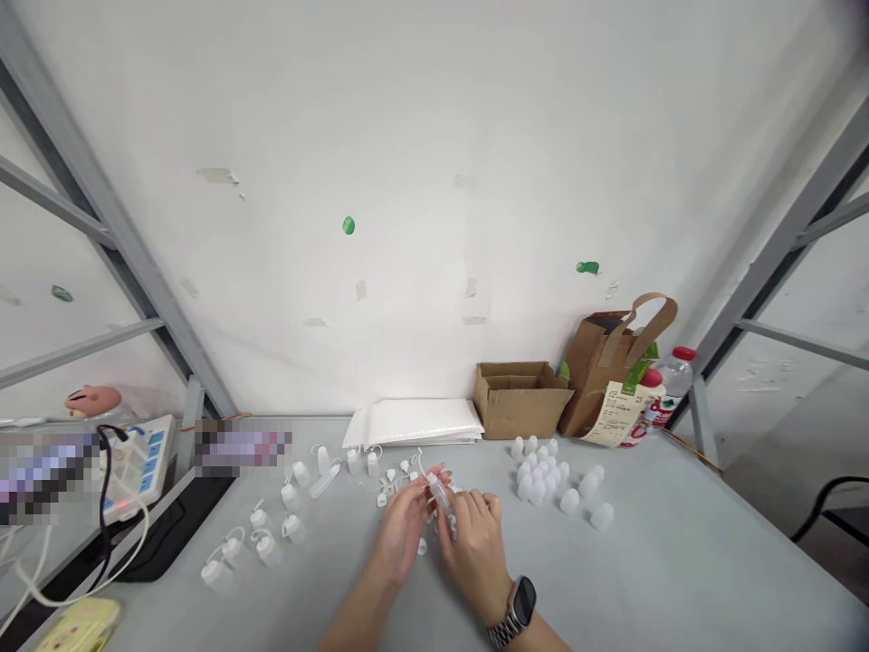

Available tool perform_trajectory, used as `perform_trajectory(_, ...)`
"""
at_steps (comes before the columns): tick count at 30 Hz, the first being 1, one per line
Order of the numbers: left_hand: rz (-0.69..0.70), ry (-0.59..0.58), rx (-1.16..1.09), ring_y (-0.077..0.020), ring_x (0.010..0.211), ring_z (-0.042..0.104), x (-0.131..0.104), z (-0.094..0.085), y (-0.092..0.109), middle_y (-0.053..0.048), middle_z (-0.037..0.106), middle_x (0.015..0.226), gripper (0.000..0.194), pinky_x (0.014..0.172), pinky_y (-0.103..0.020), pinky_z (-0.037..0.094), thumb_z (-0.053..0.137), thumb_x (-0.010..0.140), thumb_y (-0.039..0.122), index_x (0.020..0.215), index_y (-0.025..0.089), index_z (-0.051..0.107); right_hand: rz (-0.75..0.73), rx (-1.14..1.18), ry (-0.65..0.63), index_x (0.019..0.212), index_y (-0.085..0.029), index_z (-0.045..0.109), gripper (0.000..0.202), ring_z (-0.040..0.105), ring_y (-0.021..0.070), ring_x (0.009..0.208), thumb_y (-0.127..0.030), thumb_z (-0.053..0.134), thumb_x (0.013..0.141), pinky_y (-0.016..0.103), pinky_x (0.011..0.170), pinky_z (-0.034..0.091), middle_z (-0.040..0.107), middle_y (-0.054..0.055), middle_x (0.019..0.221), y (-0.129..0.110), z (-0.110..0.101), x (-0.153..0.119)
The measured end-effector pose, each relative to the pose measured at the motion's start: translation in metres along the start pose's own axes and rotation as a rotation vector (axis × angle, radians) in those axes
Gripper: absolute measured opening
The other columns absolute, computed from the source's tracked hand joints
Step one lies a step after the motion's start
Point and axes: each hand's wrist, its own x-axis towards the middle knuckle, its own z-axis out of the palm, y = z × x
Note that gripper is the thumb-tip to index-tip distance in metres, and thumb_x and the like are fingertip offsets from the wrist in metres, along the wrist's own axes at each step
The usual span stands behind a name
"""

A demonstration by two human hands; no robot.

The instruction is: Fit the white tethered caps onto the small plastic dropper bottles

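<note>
A small translucent plastic bottle (440, 493) with a thin white strap at its top is tilted between my two hands, above the middle of the table. My right hand (475, 539), with a watch on its wrist, is closed on the lower part of the bottle. The fingers of my left hand (402, 530) curl around its upper part from behind. Close beyond my hands lie several loose white caps (390, 474) with thin straps. Some small white pieces beneath my hands are partly hidden.
Several capped bottles (268, 549) stand on the left, one longer bottle (324, 481) lying down. Several translucent rounded pieces (539, 480) cluster on the right. White mailers (421, 421), a cardboard box (522, 412), and a paper bag (587, 371) line the wall. A power strip (153, 462) is far left.
</note>
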Motion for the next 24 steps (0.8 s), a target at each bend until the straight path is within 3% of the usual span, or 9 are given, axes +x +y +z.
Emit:
perform_trajectory(8, 0.021, -0.024, 0.008, -0.0275, 0.111, 0.054, -0.0015, 0.0023, -0.0014, -0.014, 0.067, 0.106, 0.029, 0.102, -0.039, 0.032, 0.063, 0.071, 0.029, 0.094, 0.012, 0.069, 0.017, -0.019, 0.019, 0.081, -0.016, 0.052, 0.014, 0.046, 0.0178, 0.065, -0.011, 0.040, 0.086, 0.031, 0.063, 0.030, 0.052, 0.003, 0.065, 0.0011, 0.0045, -0.0010)
perform_trajectory(24, -0.004, 0.071, -0.042, -0.0271, 0.108, 0.056, -0.0022, 0.0075, -0.0038, -0.013, 0.070, 0.097, 0.027, 0.102, -0.038, 0.033, 0.060, 0.069, 0.028, 0.088, 0.012, 0.069, -0.008, 0.011, 0.018, 0.074, -0.017, 0.049, 0.019, 0.044, 0.0177, 0.062, -0.009, 0.038, 0.086, 0.029, 0.056, 0.031, 0.049, 0.003, 0.065, -0.0023, 0.0079, -0.0024)
